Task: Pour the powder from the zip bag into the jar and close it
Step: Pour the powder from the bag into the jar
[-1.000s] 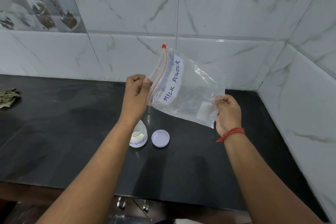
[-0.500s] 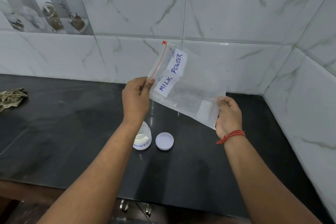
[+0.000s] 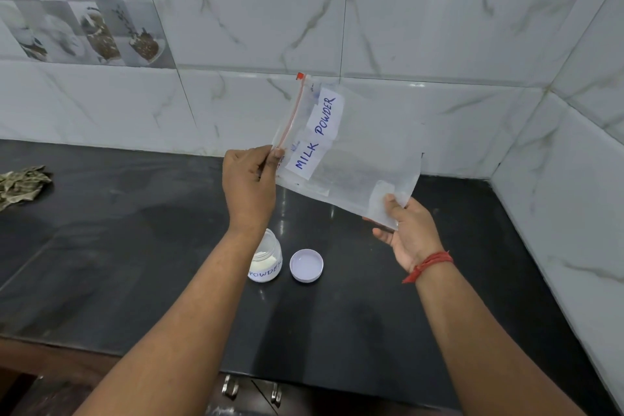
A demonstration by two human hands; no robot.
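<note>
A clear zip bag point(image 3: 364, 159) labelled MILK POWDER hangs in the air over the black counter, its red zip edge turned to the left. My left hand point(image 3: 250, 186) pinches the lower end of the zip edge. My right hand point(image 3: 405, 230) holds the bag's bottom corner between thumb and fingers. Below my left wrist stands a small open jar point(image 3: 266, 263) with white powder inside and a POWDER label; my forearm hides part of it. Its white lid point(image 3: 306, 265) lies upside down on the counter just right of the jar.
The black counter point(image 3: 135, 246) runs to marble-tiled walls at the back and right. A crumpled cloth point(image 3: 20, 184) lies at the far left. Drawer handles point(image 3: 251, 388) show below the counter's front edge.
The bag has flattened and its zip mouth looks pressed together. My right hand has loosened, with its palm turned more upward. The view has shifted slightly.
</note>
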